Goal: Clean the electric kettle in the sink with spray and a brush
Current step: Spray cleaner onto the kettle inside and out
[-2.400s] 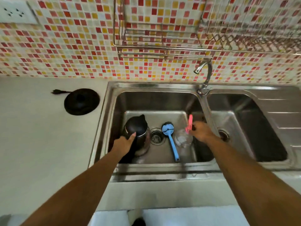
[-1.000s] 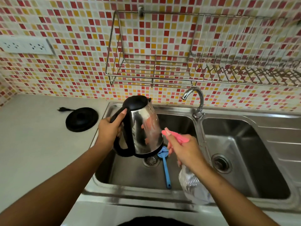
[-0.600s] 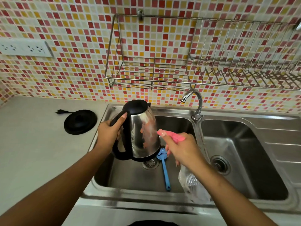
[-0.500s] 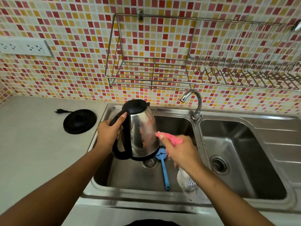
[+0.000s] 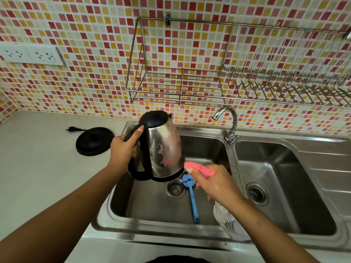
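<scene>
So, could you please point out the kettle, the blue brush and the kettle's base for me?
kettle (image 5: 165, 149), head view, on its steel side.
blue brush (image 5: 193, 200), head view, on its handle.
kettle's base (image 5: 94, 141), head view, on its black top.

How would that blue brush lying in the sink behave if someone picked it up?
The blue brush looks like thin plastic, so probably light and fairly stiff. Its long handle lies flat on the sink floor, so it seems unlikely to roll. In a sink, it may be slippery.

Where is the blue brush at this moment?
The blue long-handled plastic brush lies on the floor of the left steel sink basin, beside the round drain strainer, right of it.
</scene>
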